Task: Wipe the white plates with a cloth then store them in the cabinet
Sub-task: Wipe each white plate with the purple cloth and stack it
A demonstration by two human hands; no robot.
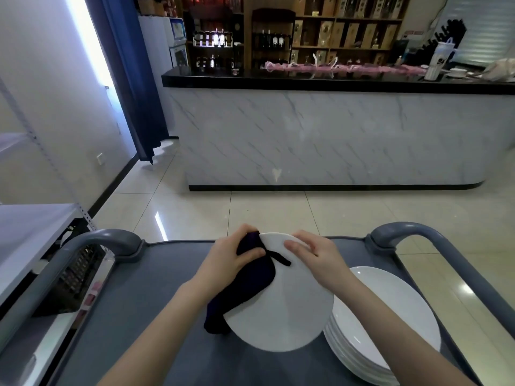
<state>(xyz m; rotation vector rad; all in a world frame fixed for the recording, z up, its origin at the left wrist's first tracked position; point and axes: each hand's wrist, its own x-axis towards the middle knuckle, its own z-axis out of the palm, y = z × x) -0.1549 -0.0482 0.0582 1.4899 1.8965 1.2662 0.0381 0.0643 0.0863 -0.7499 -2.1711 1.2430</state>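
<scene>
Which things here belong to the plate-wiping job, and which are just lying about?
Job: held plate, dark cloth, plate stack, left hand, right hand.
Lying about: white tumbler, pink netting on the counter, shelved bottles.

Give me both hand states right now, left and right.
Left hand: closed, fingers gripping the dark cloth against the white plate.
Right hand: closed, holding that plate by its far rim.
</scene>
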